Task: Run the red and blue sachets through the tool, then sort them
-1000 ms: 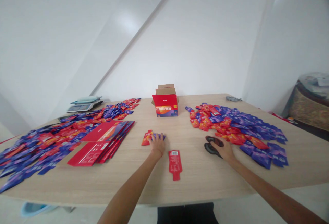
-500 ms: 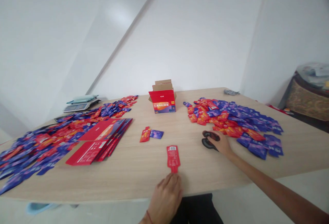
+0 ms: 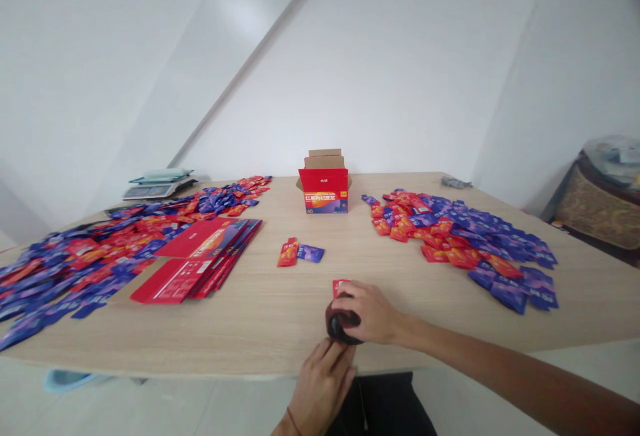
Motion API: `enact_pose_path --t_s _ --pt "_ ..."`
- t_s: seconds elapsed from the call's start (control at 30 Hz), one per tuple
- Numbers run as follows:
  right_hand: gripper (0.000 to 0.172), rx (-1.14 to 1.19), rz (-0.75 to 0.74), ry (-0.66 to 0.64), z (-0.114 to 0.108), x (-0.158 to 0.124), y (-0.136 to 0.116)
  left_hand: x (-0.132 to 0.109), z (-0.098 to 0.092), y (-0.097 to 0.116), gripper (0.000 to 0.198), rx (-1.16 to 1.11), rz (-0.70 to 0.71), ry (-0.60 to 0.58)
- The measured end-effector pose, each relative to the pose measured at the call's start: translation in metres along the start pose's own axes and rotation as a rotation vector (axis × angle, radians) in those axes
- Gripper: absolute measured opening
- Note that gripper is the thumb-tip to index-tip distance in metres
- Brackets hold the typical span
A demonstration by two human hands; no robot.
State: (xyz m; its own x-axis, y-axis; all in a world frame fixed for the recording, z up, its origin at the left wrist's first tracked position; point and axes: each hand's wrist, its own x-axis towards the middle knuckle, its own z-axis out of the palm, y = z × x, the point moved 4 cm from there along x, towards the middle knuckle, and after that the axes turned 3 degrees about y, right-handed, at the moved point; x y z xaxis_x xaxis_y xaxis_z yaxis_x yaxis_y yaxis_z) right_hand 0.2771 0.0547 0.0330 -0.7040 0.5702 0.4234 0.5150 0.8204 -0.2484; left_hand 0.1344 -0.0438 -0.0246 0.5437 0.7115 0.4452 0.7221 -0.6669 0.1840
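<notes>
A red sachet (image 3: 340,285) lies flat near the front edge of the table, its barcode end showing and the rest hidden. At its near end, my left hand (image 3: 323,379) has its fingers bent together, pinning the narrow neck to the table as far as I can see. My right hand (image 3: 373,313) is closed round a black tool (image 3: 341,323) with rounded dark loops like scissor handles; its working end is hidden. The tool sits over the sachet, just above my left fingertips. Farther off, a red-orange sachet (image 3: 287,253) and a purple sachet (image 3: 311,253) lie touching.
An open red carton (image 3: 325,193) stands at the back. Flattened red cartons (image 3: 200,249) lie left of centre, beside a long pile of sachets (image 3: 100,256). More sachets (image 3: 460,229) spread on the right. A scale (image 3: 157,188) with packets on it sits back left.
My right hand has carried the black tool from the right pile's edge leftward and nearer, onto the red sachet. My left hand has stayed at the sachet's near end. The view has shifted slightly.
</notes>
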Motion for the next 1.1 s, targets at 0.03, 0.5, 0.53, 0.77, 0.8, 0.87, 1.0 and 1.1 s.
enact_pose_path --t_s 0.03,0.5,0.53,0.77,0.8,0.87,1.0,1.1 --pt "0.029 -0.024 -0.028 -0.055 0.012 0.006 0.001 0.000 0.002 -0.001 0.042 -0.006 0.002 0.002" --pt "0.029 -0.019 0.299 0.385 -0.049 0.034 0.064 0.014 -0.019 -0.003 0.034 -0.167 -0.087 -0.073" --pt "0.029 0.005 0.323 0.462 -0.061 0.031 0.063 0.023 -0.019 -0.005 0.034 -0.158 -0.125 -0.074" --pt "0.026 0.030 0.413 0.697 -0.119 0.012 0.078 0.095 0.031 -0.034 0.056 0.037 -0.168 -0.163" --pt "0.027 0.031 0.414 0.678 -0.121 0.009 0.078 0.095 0.036 -0.035 0.053 0.045 -0.144 -0.146" --pt "0.028 0.029 0.410 0.610 -0.121 0.000 0.074 0.084 0.038 -0.032 0.048 0.046 -0.082 -0.089" --pt "0.030 -0.009 0.373 0.462 -0.099 -0.016 0.050 0.046 0.025 -0.018 0.047 0.029 0.036 -0.060" --pt "0.031 -0.049 0.296 0.282 -0.056 -0.018 0.032 0.032 0.017 -0.011 0.051 0.034 0.047 -0.074"
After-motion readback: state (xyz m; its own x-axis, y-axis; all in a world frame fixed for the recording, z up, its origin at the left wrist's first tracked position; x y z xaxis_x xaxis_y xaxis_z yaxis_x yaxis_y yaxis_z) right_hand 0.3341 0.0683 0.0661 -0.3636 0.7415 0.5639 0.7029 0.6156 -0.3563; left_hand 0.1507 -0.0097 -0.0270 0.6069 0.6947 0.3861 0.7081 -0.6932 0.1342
